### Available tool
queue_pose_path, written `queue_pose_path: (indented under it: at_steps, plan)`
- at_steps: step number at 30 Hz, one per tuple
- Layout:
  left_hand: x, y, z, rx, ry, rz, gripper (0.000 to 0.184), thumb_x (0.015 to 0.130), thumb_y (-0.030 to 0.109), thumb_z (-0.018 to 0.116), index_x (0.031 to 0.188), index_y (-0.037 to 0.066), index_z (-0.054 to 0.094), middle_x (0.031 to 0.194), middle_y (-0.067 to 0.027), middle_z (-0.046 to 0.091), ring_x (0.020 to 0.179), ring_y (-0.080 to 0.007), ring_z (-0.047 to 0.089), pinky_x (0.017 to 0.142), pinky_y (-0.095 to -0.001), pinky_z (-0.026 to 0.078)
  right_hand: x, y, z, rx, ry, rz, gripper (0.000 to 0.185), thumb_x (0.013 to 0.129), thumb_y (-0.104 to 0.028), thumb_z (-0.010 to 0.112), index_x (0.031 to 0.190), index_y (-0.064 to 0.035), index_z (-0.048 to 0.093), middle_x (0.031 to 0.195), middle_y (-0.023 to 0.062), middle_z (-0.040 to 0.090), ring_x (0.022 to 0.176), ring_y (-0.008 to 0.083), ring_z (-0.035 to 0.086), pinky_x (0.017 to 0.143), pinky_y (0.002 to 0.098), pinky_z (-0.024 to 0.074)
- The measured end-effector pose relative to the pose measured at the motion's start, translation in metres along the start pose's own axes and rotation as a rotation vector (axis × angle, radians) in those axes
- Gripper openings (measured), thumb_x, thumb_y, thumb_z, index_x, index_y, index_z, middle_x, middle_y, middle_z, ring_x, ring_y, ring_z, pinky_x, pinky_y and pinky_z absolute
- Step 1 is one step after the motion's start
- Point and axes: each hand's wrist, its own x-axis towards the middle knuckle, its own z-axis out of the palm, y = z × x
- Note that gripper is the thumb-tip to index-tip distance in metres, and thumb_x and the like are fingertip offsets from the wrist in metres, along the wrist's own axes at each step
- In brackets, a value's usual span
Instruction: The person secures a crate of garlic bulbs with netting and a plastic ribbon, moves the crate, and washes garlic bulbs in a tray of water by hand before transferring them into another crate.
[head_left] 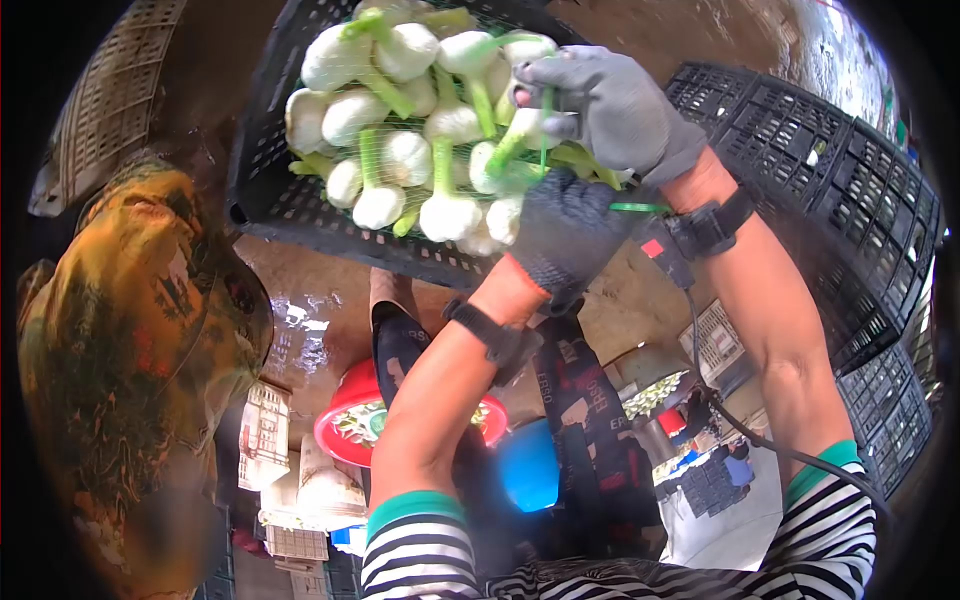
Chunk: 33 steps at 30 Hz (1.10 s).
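A black plastic crate (258,165) holds white garlic bulbs (408,157) with short green stems, covered by fine green netting. My left hand (565,235), in a dark glove, is closed in a fist at the crate's near right side. A thin green strip (640,207) sticks out of that fist to the right. Just above it, my right hand (612,112), in a grey glove, pinches the same kind of green strip, which runs taut down to the left hand. Bulbs lie directly beside and below both hands. The gloves hide how the strip joins the netting.
Stacked black crates (800,180) stand at the right. A person in a patterned orange garment (140,330) is close on the left. Below are a red basin (345,415), a blue container (530,465) and pale crates (265,430). A cable (740,425) hangs along my right arm.
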Motion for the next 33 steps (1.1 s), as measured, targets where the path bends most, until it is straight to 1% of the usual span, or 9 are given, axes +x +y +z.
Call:
queue_pose_path:
  at_steps: [5,13,18,21,22,26,29,30,33]
  plan:
    - [0.007,0.005,-0.002,-0.300,0.242,-0.297,0.032,0.066,0.027,0.073,0.093,0.012,0.063,0.077,-0.0093,0.055,0.070,-0.0296,0.054,0.068,-0.0400,0.044,-0.062,0.017,-0.024,-0.413,0.008,0.036,0.022,0.086,-0.003,0.050,0.103,0.0009,0.061,0.084,0.0082,0.064,0.079,0.0128,0.064,0.058,0.0226,0.0473]
    - [0.000,0.011,0.011,-0.499,0.334,-0.601,0.018,0.085,0.005,0.060,0.101,0.002,0.066,0.093,-0.0111,0.067,0.081,-0.0220,0.061,0.077,-0.0320,0.047,-0.161,-0.007,0.061,1.691,1.023,0.557,0.013,0.092,-0.016,0.055,0.092,-0.0046,0.060,0.082,0.0042,0.063,0.048,0.0022,0.041,0.038,0.0162,0.0292]
    - [0.011,0.001,0.012,-0.451,0.205,-0.684,0.021,0.085,0.013,0.065,0.101,0.000,0.067,0.075,-0.0062,0.065,0.059,-0.0115,0.057,0.055,-0.0261,0.047,-0.157,-0.017,0.071,0.840,1.047,0.777,0.010,0.090,-0.013,0.057,0.091,-0.0038,0.061,0.080,0.0011,0.063,0.060,0.0023,0.051,0.052,0.0179,0.0405]
    - [0.038,-0.010,0.004,-0.364,-0.203,-1.020,0.026,0.083,0.025,0.062,0.097,0.004,0.068,0.088,-0.0183,0.067,0.084,-0.0337,0.063,0.077,-0.0397,0.048,-0.160,-0.045,0.091,0.465,0.872,0.698,0.005,0.085,-0.006,0.059,0.088,-0.0031,0.059,0.088,0.0071,0.063,0.076,0.0155,0.060,0.069,0.0309,0.0488]
    - [0.045,-0.022,0.009,-0.311,-0.249,-0.910,0.027,0.086,0.024,0.061,0.095,-0.001,0.067,0.062,-0.0062,0.061,0.053,-0.0134,0.056,0.052,-0.0277,0.046,-0.162,-0.050,0.097,0.124,0.744,0.527,0.009,0.080,-0.002,0.059,0.089,-0.0037,0.060,0.093,0.0089,0.062,0.077,0.0195,0.062,0.071,0.0347,0.0487]
    - [0.062,-0.041,0.023,0.082,-0.649,-0.615,0.025,0.084,0.022,0.051,0.087,0.002,0.066,0.078,-0.0182,0.065,0.073,-0.0284,0.065,0.065,-0.0384,0.049,-0.150,-0.054,0.165,-0.087,0.630,0.275,0.024,0.070,-0.003,0.061,0.094,-0.0059,0.061,0.106,0.0137,0.058,0.099,0.0290,0.059,0.086,0.0395,0.0446]
    - [0.079,-0.027,0.020,0.383,-0.859,-0.225,0.030,0.084,0.025,0.047,0.087,0.002,0.065,0.090,-0.0223,0.064,0.088,-0.0365,0.062,0.074,-0.0425,0.047,-0.103,-0.057,0.208,0.938,0.713,0.350,0.025,0.071,-0.005,0.061,0.095,-0.0066,0.061,0.106,0.0140,0.058,0.103,0.0288,0.057,0.088,0.0399,0.0434]
    - [0.081,-0.003,0.020,0.190,-0.671,-0.704,0.033,0.089,0.027,0.043,0.090,0.005,0.067,0.092,-0.0180,0.066,0.091,-0.0376,0.062,0.080,-0.0442,0.048,-0.088,-0.069,0.221,1.095,0.707,0.386,0.024,0.071,-0.005,0.061,0.095,-0.0066,0.061,0.106,0.0139,0.058,0.103,0.0286,0.057,0.088,0.0397,0.0437]
    - [0.065,0.013,0.024,0.157,-0.575,-0.656,0.027,0.090,0.026,0.044,0.096,0.009,0.064,0.093,-0.0156,0.065,0.088,-0.0372,0.061,0.076,-0.0464,0.047,-0.052,-0.101,0.256,1.387,0.709,0.458,0.023,0.072,-0.006,0.060,0.095,-0.0067,0.061,0.104,0.0135,0.059,0.101,0.0283,0.057,0.087,0.0392,0.0445]
